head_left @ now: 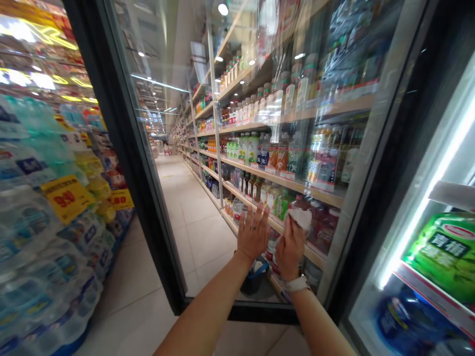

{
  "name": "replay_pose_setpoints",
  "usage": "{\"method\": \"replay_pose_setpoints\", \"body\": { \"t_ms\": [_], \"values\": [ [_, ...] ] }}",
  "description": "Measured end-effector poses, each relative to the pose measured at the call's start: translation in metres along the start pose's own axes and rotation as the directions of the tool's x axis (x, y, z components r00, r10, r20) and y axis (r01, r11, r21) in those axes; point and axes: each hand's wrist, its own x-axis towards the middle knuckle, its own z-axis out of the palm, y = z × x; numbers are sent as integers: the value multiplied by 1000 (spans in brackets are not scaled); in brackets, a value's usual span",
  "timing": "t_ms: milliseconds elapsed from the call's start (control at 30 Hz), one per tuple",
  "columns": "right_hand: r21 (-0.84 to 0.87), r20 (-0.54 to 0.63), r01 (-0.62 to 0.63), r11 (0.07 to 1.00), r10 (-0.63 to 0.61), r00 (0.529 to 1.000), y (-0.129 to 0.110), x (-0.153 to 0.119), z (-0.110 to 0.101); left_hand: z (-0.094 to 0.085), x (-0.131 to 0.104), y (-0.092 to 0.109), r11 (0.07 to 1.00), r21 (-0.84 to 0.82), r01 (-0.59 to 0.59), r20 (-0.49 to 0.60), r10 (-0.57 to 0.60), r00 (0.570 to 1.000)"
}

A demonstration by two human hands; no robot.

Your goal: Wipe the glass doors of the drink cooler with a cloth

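A glass door [202,247] with a black frame stands before me, swung open. My left hand [254,232] lies flat against the pane, its fingers stretched upward and apart. Just right of it, my right hand [289,249] pinches a crumpled white tissue or cloth [301,217] and holds it up at the glass. Part of the white piece is hidden behind the fingers. A pale band [297,284] circles my right wrist. Dark and blue shapes, too unclear to name, show low in the glass between my forearms.
Long shelves [282,173] of bottled drinks show in the glass, along with reflections. On the right, a lit cooler holds a large green bottle [443,252] above a blue one [411,321]. Stacked water packs [37,247] with yellow price signs [67,198] stand left, beside the tiled floor [133,291].
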Motion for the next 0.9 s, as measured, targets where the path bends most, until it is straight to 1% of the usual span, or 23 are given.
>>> {"method": "replay_pose_setpoints", "body": {
  "t_ms": [67,133,200,267,333,400,433,500,567,633,700,733,833,900],
  "values": [
    [47,63,81,996,-84,994,-14,-8,6,1,-1,0,1000,15,-8,-13,8,1000],
    [75,118,135,988,-144,983,-20,-13,9,1,-2,-1,1000,22,-15,-29,16,999],
    [60,154,171,983,-178,972,-15,-14,6,1,-1,0,1000,17,-16,-35,17,999],
    [10,154,184,983,-184,971,-2,-10,-1,0,0,0,1000,8,-13,-23,13,1000],
    [-49,108,122,991,-117,987,19,-2,-12,-2,1,1,1000,3,-12,-6,12,1000],
    [-84,27,7,996,-5,1000,43,8,-25,-2,1,1,1000,-4,-8,-4,8,1000],
    [-90,-16,-46,995,45,999,54,12,-32,-2,1,1,1000,-9,-7,-7,7,1000],
    [-99,-92,-113,989,104,990,73,19,-43,-2,1,1,1000,-17,-6,-11,6,1000],
    [-99,-145,-154,983,138,980,81,23,-48,-2,1,1,1000,-18,2,-12,-2,1000],
    [-85,-174,-197,977,180,968,77,24,-46,-2,1,2,1000,-16,10,-3,-10,1000],
    [-60,-173,-223,973,209,962,62,22,-38,-3,2,2,1000,-17,14,4,-14,1000],
    [-49,-159,-215,975,205,966,52,20,-33,-3,2,2,1000,-18,11,6,-11,1000],
    [-20,-77,-122,992,120,990,19,9,-16,-3,1,3,1000,-17,6,2,-6,1000],
    [15,16,-30,999,30,999,-2,-1,-6,-2,0,2,1000,-10,2,-8,-2,1000]
  ]
}}
